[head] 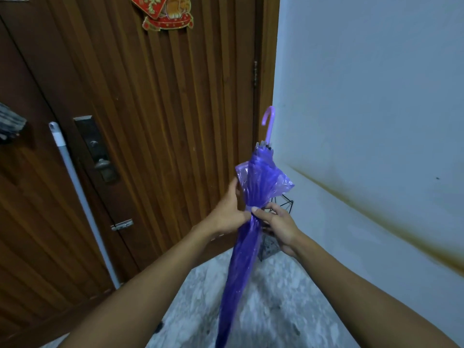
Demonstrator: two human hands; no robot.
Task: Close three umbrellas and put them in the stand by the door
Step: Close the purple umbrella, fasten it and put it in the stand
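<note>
A purple see-through umbrella [251,234] is folded shut and held upside down, its curved handle up near the door frame and its tip low at the bottom of the view. My left hand [229,213] grips the gathered canopy at mid-length from the left. My right hand [277,226] pinches the same spot from the right, thumb on the fabric. Loose folds flare out above both hands. Behind the umbrella and my right hand, a black wire stand [286,200] sits in the corner by the door, mostly hidden.
A brown slatted wooden door [163,109] with a lock plate [96,149] fills the left. A white pole [80,197] leans against it. A white wall [376,109] with a brown stain runs on the right. The floor [276,310] is grey speckled stone.
</note>
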